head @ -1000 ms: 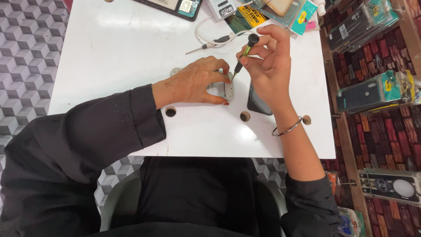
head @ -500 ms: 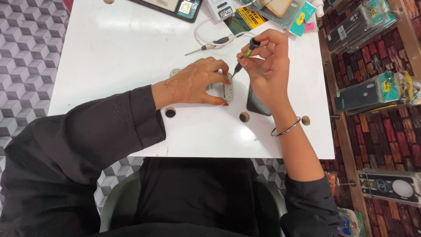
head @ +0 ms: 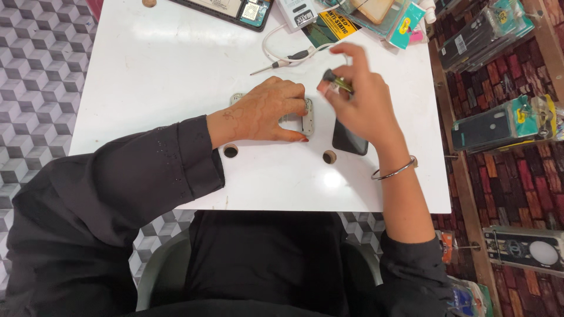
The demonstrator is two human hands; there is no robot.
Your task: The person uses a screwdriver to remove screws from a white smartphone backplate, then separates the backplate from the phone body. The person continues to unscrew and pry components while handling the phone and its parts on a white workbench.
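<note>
Here I see my left hand (head: 267, 111) pressed flat on a small grey device (head: 307, 117) near the middle of the white counter (head: 147, 76), fingers together and spread over it, its long axis running toward the far edge. My right hand (head: 361, 103) hovers just to its right, nearer the dark phone (head: 349, 141), fingers pinched shut on a small screwdriver (head: 338, 82) blurred above the device. At the far right corner lie a yellow-and-black label (head: 335, 26) and teal packets (head: 405, 26); dark phone cases (head: 487, 129) hang beyond the right edge.
</note>
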